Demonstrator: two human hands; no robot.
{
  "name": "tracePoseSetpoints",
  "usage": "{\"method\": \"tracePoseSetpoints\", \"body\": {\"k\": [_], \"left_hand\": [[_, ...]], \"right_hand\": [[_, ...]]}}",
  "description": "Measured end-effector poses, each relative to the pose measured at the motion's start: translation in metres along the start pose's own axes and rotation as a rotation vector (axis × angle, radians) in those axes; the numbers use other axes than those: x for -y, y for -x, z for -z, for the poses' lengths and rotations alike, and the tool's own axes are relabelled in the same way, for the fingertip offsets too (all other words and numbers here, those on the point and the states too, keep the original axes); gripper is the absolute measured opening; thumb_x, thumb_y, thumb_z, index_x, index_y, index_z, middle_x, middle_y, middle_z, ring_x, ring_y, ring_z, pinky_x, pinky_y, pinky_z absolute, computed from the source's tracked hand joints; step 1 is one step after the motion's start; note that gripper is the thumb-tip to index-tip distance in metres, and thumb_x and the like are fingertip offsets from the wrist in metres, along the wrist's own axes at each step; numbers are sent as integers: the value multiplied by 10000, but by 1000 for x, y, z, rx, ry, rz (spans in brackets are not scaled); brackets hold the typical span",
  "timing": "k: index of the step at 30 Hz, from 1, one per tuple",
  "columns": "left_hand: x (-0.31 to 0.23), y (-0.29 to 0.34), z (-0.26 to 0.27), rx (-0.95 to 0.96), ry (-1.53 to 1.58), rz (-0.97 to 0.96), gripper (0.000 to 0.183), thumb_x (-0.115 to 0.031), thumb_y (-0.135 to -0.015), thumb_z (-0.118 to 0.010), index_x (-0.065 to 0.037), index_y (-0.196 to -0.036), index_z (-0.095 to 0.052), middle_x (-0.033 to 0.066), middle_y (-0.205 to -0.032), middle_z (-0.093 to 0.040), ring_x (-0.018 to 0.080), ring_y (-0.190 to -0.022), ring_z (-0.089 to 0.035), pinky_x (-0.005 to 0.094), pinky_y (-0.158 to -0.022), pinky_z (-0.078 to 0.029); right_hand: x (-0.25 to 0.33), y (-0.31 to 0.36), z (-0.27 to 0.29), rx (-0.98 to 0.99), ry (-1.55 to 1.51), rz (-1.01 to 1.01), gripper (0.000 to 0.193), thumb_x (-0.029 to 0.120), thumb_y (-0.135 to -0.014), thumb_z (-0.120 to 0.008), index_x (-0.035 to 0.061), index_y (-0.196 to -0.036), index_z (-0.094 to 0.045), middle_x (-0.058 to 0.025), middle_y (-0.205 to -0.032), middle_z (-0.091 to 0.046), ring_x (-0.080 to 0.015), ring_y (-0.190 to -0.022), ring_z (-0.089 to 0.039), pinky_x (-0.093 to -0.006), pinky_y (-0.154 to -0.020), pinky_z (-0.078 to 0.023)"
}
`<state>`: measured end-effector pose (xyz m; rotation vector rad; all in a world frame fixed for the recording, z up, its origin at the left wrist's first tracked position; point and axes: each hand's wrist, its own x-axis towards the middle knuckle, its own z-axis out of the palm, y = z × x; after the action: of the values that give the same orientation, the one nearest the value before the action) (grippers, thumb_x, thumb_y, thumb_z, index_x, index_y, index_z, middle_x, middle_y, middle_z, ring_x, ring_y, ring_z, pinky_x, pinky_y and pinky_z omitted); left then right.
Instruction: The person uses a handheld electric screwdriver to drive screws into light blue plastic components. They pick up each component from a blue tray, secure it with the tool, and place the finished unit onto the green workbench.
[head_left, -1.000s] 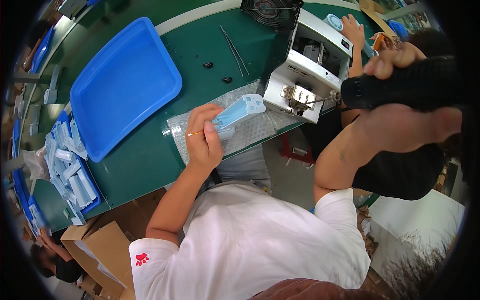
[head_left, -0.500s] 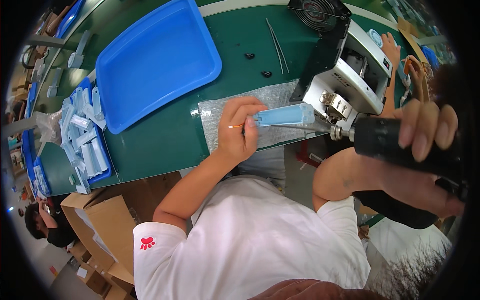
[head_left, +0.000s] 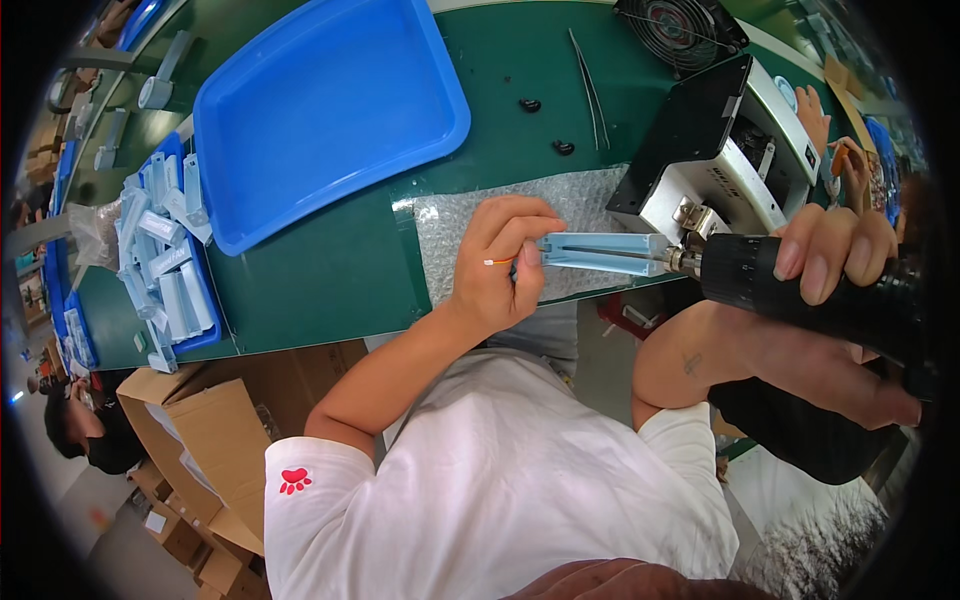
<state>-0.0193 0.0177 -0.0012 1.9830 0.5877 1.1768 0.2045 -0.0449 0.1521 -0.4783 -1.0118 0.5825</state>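
My left hand [head_left: 505, 265] is closed around one end of a long, hollow light-blue plastic housing [head_left: 605, 246], held above a sheet of bubble wrap [head_left: 440, 222]. In my right hand [head_left: 835, 255] is a black electric screwdriver [head_left: 745, 272], gripped round its body. Its long thin bit [head_left: 610, 251] lies lengthwise inside the housing's channel, the tip near my left fingers. The metal chuck [head_left: 683, 261] sits at the housing's right end. Whether the tip touches a screw is hidden.
A white and black machine [head_left: 715, 150] stands right of the bubble wrap. Tweezers [head_left: 592, 90] and small black parts [head_left: 563, 147] lie behind. At left are an empty-looking blue tray [head_left: 335, 110] and a bin piled with light-blue housings [head_left: 165, 250]. A co-worker's hand [head_left: 815, 120] shows at far right.
The housing has turned to show its channel, and the screwdriver bit has moved from alongside it to inside it. The whole view has shifted slightly.
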Motion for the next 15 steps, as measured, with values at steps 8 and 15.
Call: {"method": "tracePoseSetpoints", "body": {"k": [8,15], "left_hand": [[0,0,1,4,-1,0,261,-67,-966,-414,28,-1010,-653,183,-1034,-641,279,-914,-594,367,-792,-486],[-5,3,-2,3,-26,-13,254,-61,-959,-414,15,-1003,-653,176,-1037,-640,285,-924,-594,378,-802,-484]], "right_hand": [[-3,4,-5,9,-39,-12,851,793,-772,-628,53,-1169,-488,-62,-941,-443,-165,-740,-524,-317,-663,-432],[-13,12,-9,28,-118,-3,837,772,-821,-588,70,-1270,-502,-85,-936,-494,-169,-687,-531,-303,-614,-456]]}}
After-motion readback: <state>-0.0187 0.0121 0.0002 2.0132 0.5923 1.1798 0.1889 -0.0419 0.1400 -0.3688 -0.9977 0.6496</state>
